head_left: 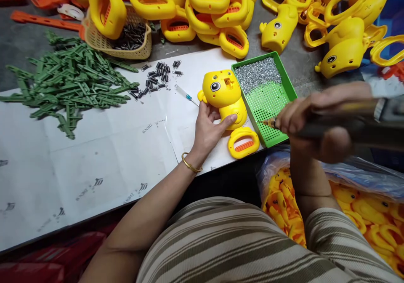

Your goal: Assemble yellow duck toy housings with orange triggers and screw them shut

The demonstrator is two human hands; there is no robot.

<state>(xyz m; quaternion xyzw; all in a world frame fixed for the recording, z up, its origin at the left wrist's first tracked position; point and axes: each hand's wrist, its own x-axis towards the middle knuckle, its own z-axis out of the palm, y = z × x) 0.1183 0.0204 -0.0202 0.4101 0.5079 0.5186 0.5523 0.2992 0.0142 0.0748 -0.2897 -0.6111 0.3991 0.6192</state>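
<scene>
A yellow duck toy with a printed eye and a square recess lies on the white-covered table. My left hand, a gold bracelet at its wrist, grips the toy's lower body between thumb and fingers. My right hand, blurred, is wrapped round a dark power screwdriver whose tip is over the green tray. Small silver screws fill the back of that tray. Just below the toy is a yellow ring handle with an orange grip.
Green plastic strips are heaped at the left. Black springs and a thin screwdriver lie near the toy. A beige basket and yellow parts line the back; a bag of yellow parts is lower right.
</scene>
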